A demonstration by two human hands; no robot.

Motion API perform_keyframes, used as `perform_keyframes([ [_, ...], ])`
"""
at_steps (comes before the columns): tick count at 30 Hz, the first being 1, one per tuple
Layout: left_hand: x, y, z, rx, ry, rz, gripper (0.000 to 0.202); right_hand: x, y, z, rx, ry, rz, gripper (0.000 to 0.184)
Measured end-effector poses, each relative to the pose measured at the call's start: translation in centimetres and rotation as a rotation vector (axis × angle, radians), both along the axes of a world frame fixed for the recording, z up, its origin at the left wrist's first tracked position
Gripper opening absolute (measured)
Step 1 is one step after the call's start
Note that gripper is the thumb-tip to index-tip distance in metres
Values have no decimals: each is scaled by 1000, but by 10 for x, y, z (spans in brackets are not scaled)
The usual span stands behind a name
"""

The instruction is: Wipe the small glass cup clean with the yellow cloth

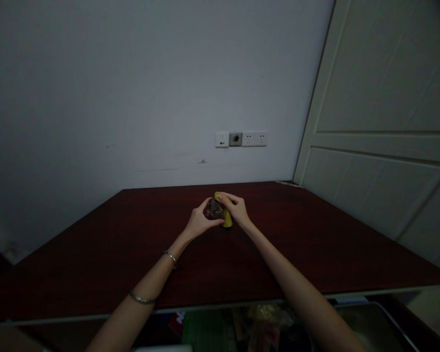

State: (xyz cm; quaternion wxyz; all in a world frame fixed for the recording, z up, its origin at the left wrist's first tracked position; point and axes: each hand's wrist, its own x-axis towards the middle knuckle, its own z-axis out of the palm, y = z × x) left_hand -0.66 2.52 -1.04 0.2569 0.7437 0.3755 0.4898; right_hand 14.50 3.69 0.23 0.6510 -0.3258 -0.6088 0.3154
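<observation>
Both hands meet over the middle of the dark red table. My left hand curls round a clear, shiny container, with its thumb along the near side. My right hand grips a rounded yellow piece, which looks like a lid, at the container's right side. The yellow piece and the container touch or lie very close; I cannot tell whether they are joined. My fingers hide parts of both, and the picture is dim.
The dark red table runs back to a pale wall with sockets. A white panelled door stands at the right. Below the table's front edge, an open space holds a green item and crumpled clear wrapping.
</observation>
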Motion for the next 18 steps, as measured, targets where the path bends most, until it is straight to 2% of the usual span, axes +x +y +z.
perform_keyframes([
  [8,-1,6,-1,27,47,75,78,0,-9,-1,254,-220,-32,19],
  [10,-2,3,0,46,54,64,78,0,-8,0,226,-195,-32,20],
  [15,0,-7,6,95,118,-43,83,2,3,-4,2,-52,3,28],
  [18,1,-9,7,100,148,-41,81,3,3,-5,44,-108,-8,26],
])
